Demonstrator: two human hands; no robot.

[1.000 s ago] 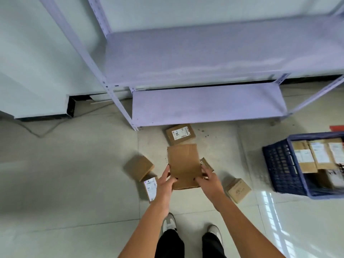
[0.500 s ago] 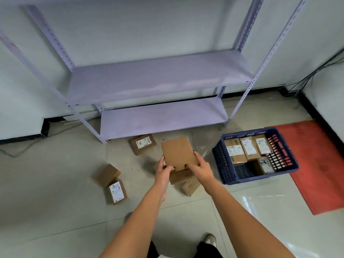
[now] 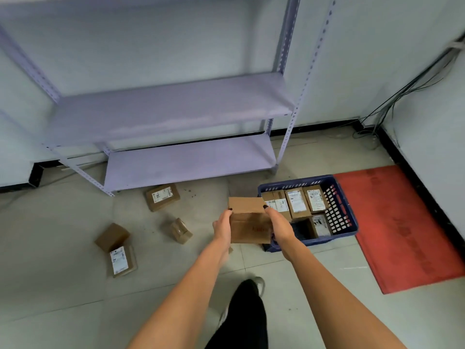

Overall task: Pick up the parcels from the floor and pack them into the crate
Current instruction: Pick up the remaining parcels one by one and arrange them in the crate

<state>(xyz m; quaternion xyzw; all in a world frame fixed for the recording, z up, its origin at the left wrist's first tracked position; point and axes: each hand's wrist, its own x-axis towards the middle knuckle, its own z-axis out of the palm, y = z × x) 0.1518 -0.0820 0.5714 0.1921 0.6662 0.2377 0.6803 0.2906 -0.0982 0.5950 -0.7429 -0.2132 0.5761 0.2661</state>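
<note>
A brown cardboard parcel (image 3: 247,221) is held in the air between my left hand (image 3: 223,226) and my right hand (image 3: 279,226), just left of the blue crate (image 3: 346,210). The crate sits on the floor with several labelled parcels (image 3: 297,201) packed in its far half. Loose parcels lie on the floor: one with a label (image 3: 162,196) by the shelf foot, a small one (image 3: 180,230) in the middle, a plain one (image 3: 112,236) and a labelled one (image 3: 120,260) at the left.
A lilac metal shelf unit (image 3: 176,162) stands against the wall behind the parcels. A red mat (image 3: 402,222) lies right of the crate. Cables (image 3: 392,102) run down the wall corner. My leg and shoe (image 3: 251,298) are below the hands.
I have lifted the brown parcel off the floor and carried it to the right, close to the crate's left side. The view has swung right, bringing crate and red mat fully into sight.
</note>
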